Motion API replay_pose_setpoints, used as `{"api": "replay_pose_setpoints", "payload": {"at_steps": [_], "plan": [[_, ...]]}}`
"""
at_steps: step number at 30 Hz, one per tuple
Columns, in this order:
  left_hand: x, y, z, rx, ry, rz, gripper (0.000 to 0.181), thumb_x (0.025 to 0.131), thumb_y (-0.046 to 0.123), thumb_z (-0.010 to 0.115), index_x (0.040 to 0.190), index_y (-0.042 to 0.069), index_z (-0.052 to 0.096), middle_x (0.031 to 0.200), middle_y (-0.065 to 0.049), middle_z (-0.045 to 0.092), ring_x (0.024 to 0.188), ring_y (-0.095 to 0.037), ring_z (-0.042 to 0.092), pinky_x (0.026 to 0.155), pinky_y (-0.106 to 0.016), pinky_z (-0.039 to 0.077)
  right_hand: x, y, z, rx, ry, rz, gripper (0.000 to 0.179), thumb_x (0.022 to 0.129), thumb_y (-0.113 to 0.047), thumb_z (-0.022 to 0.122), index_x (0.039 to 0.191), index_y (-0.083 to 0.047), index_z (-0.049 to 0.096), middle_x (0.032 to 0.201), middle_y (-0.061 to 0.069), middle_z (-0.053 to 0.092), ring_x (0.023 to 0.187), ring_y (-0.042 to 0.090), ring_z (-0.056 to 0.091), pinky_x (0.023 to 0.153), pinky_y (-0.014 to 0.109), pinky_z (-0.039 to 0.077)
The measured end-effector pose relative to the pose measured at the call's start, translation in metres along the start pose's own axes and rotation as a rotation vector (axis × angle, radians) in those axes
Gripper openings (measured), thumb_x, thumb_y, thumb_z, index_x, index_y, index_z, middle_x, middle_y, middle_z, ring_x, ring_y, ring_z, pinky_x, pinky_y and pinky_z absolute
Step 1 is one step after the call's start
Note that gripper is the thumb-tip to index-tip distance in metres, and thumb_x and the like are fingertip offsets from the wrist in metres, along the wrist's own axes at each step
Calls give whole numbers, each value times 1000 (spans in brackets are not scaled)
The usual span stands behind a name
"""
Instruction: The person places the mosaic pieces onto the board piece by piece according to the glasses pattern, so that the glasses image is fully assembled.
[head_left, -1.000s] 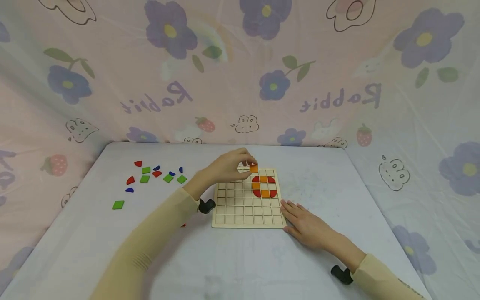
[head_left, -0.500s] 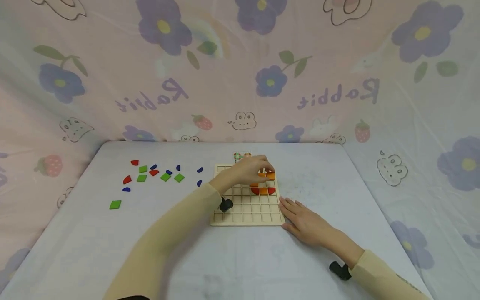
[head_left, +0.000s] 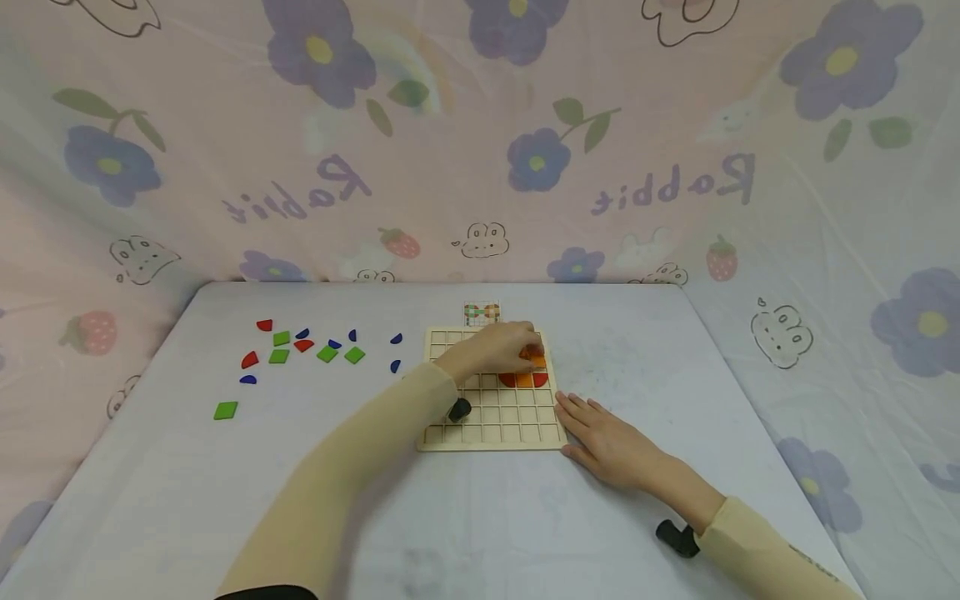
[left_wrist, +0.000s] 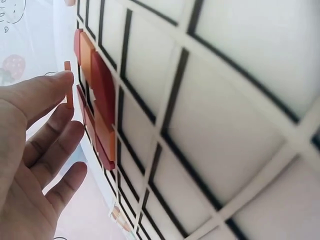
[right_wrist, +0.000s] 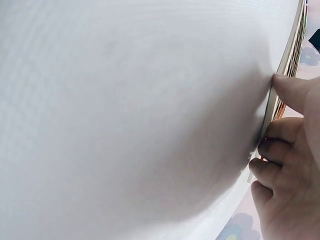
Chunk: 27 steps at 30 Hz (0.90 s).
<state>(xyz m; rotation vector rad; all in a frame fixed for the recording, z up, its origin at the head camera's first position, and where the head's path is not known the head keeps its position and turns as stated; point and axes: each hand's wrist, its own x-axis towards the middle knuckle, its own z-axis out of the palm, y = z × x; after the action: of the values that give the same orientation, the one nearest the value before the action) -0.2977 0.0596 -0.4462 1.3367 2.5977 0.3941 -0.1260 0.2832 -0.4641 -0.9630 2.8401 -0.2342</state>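
My left hand (head_left: 495,347) reaches over the upper right part of a wooden grid board (head_left: 498,433). Its thumb and index finger pinch an orange square tile (left_wrist: 69,85), held on edge just off the board in the left wrist view. Below the fingertips, red rounded pieces (left_wrist: 103,80) and orange squares (left_wrist: 86,59) sit in the grid; in the head view the hand covers some of them. My right hand (head_left: 611,442) rests on the table with fingers extended, and its fingertips touch the board's right edge (right_wrist: 283,65).
Left of the board lie several green squares (head_left: 225,410), red quarter-round pieces (head_left: 250,360) and blue half-round pieces (head_left: 248,380). A small patterned card (head_left: 482,313) is behind the board. Fabric printed with flowers (head_left: 540,160) hangs around the white table (head_left: 465,525).
My left hand has carried the orange tile rightward and lowered it toward the pieces at the board's upper right. The right hand keeps its place at the board's edge.
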Motion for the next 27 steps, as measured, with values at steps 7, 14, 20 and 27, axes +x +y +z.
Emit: {"api": "replay_pose_setpoints", "payload": {"at_steps": [7,14,20,27], "plan": [[2,0,3,23,-2,-2,30,99,31,72,126,17,74,117,0,66,96,-12,62,86,-29,54,1,1,1,-3,1,1,63,106,-28,61,155,6,40,165,23,34,150,42,34,119,58,31],[4,0,6,53,-13,-20,30,99,32,72,126,18,73,120,1,66,98,-12,63,85,-30,55,0,1,2,-3,-2,5,64,106,-28,62,156,6,40,165,22,33,151,42,34,120,57,31],[5,2,7,64,-16,-30,29,99,33,72,125,19,74,121,2,66,100,-12,64,86,-31,56,0,1,3,-3,8,1,64,106,-29,62,155,6,40,165,23,33,150,43,34,119,58,32],[6,6,7,99,-22,-15,26,102,31,69,123,19,75,121,2,67,106,-14,65,92,-33,55,0,1,3,-2,19,-5,64,105,-29,63,155,6,41,165,23,33,150,42,35,119,58,32]]}}
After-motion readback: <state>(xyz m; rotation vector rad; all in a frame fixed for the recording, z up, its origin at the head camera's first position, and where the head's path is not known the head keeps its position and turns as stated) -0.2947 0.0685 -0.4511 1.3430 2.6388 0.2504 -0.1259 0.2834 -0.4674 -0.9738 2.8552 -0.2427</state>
